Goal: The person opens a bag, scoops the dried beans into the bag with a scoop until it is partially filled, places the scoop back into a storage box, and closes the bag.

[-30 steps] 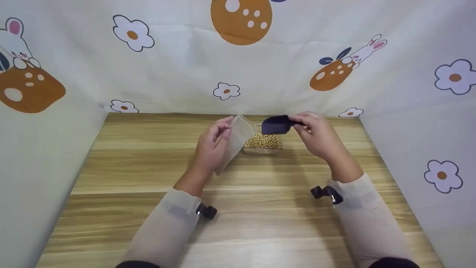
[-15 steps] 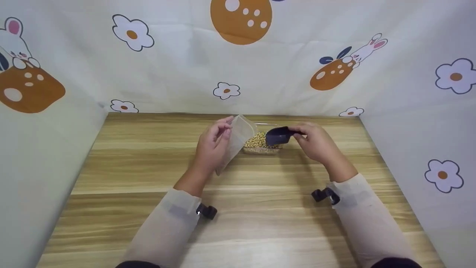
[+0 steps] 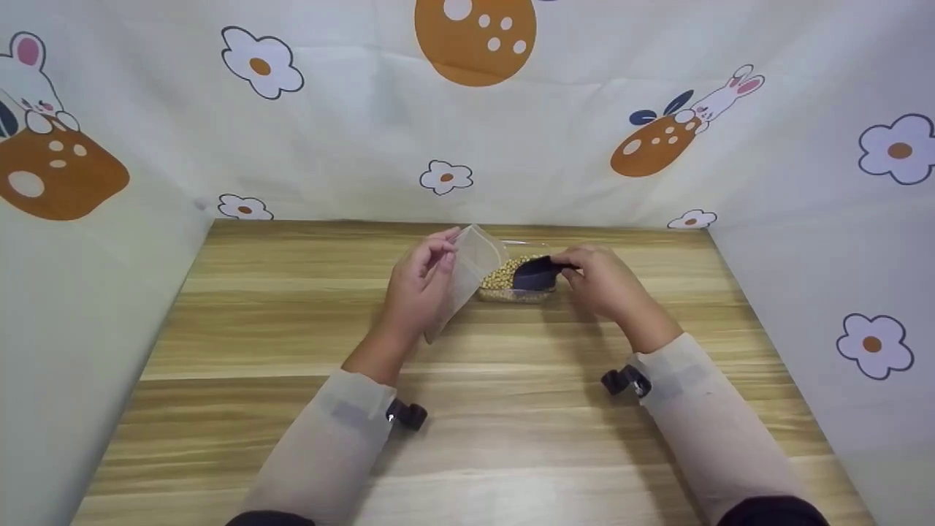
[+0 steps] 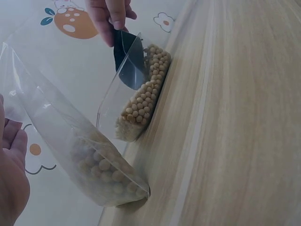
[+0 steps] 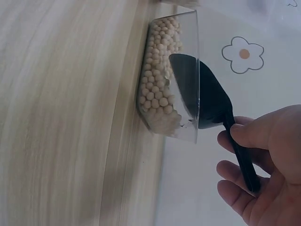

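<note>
My left hand (image 3: 420,285) pinches the upper edge of a clear plastic bag (image 3: 464,270), which stands tilted with its mouth toward the right. In the left wrist view, soybeans (image 4: 106,172) lie at the bottom of the bag (image 4: 51,113). My right hand (image 3: 603,281) grips the handle of a black scoop (image 3: 535,273). The scoop's blade (image 5: 186,77) reaches into a clear plastic box (image 5: 186,134) of soybeans (image 5: 155,89), its tip among the beans. Behind the bag, the left end of the box is partly hidden in the head view.
The box stands on a wood-grain table (image 3: 475,409) near its back edge. A pale printed cloth (image 3: 350,131) rises behind the table and along both sides. Each sleeve carries a small black camera (image 3: 405,415) at the wrist.
My right hand has lowered the scoop from above the box down into the soybeans and moved slightly left. The left hand and the bag have stayed in place.
</note>
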Demonstrator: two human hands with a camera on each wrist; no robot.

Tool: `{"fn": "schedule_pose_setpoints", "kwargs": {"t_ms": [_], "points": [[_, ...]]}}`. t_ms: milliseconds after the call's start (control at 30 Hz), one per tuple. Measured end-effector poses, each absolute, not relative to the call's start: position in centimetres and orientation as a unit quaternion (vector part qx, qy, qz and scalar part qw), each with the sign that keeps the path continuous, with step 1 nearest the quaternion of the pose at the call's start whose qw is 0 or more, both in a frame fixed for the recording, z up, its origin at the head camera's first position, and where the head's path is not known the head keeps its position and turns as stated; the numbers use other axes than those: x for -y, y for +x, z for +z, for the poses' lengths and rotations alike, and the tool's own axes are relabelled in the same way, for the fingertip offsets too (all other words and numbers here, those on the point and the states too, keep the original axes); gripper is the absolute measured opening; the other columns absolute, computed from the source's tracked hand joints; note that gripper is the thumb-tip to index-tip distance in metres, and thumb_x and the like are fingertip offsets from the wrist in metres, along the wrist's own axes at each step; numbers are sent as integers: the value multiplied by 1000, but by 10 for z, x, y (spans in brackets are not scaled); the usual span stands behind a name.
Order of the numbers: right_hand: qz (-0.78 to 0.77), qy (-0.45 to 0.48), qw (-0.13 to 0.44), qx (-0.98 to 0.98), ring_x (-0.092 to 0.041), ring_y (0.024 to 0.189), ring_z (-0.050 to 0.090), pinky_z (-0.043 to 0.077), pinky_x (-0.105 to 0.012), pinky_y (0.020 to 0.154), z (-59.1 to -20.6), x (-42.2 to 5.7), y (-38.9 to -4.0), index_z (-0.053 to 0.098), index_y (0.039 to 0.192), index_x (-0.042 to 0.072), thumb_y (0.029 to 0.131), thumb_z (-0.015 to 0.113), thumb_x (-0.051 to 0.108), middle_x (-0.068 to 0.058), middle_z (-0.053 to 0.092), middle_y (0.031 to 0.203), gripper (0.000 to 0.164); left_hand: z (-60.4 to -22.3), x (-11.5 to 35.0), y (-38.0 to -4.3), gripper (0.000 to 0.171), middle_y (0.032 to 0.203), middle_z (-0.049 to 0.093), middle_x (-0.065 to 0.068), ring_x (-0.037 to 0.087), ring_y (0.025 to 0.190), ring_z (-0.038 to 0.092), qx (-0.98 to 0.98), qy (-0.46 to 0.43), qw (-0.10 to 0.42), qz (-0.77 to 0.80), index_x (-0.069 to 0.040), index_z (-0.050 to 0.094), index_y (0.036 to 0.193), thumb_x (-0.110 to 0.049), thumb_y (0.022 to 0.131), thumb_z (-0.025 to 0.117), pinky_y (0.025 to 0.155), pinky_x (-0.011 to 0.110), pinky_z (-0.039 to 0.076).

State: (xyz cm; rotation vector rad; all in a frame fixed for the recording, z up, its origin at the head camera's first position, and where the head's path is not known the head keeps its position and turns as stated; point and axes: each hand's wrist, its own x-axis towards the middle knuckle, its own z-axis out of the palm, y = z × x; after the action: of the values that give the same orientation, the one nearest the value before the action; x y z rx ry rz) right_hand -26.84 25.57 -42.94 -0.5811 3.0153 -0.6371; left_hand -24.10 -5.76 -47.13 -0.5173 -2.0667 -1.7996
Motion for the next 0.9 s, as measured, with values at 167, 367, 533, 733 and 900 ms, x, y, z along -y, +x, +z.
{"fn": "schedule_pose_setpoints", "kwargs": {"t_ms": [167,367,533,733,900], "points": [[-184,-185,6,-965,-39,130,64,51,-55,117,-433,-249,-270,75,134,9,104,65,7,-14,74,131,31,-472,58,-241,16,149,68,6,23,142,62,730,-183,174,-635,-4,68,116,-16,110,59,121,33,51],[-186,-194,-6,-963,-39,126,67,53,-54,114,-437,-246,-271,76,131,7,102,66,2,-15,76,128,32,-472,57,-241,16,149,68,7,22,143,62,735,-182,174,-630,-2,67,116,-14,110,59,121,32,51],[-213,-199,2,-956,-38,128,68,55,-54,115,-446,-243,-274,76,131,6,101,63,-1,-18,75,132,33,-471,57,-241,17,150,67,5,21,143,61,740,-178,169,-626,-3,68,116,-16,110,59,122,32,50],[-240,-188,15,-952,-39,129,68,53,-54,116,-454,-237,-275,76,131,7,102,65,4,-19,74,132,32,-473,57,-242,17,149,68,6,21,143,61,736,-190,176,-626,-4,68,116,-16,110,58,121,33,51],[-252,-192,13,-948,-38,124,70,55,-54,113,-457,-231,-277,77,131,9,102,66,5,-18,76,129,31,-474,56,-243,17,148,68,7,22,143,62,735,-190,180,-625,-3,68,116,-16,110,59,121,33,51]]}}
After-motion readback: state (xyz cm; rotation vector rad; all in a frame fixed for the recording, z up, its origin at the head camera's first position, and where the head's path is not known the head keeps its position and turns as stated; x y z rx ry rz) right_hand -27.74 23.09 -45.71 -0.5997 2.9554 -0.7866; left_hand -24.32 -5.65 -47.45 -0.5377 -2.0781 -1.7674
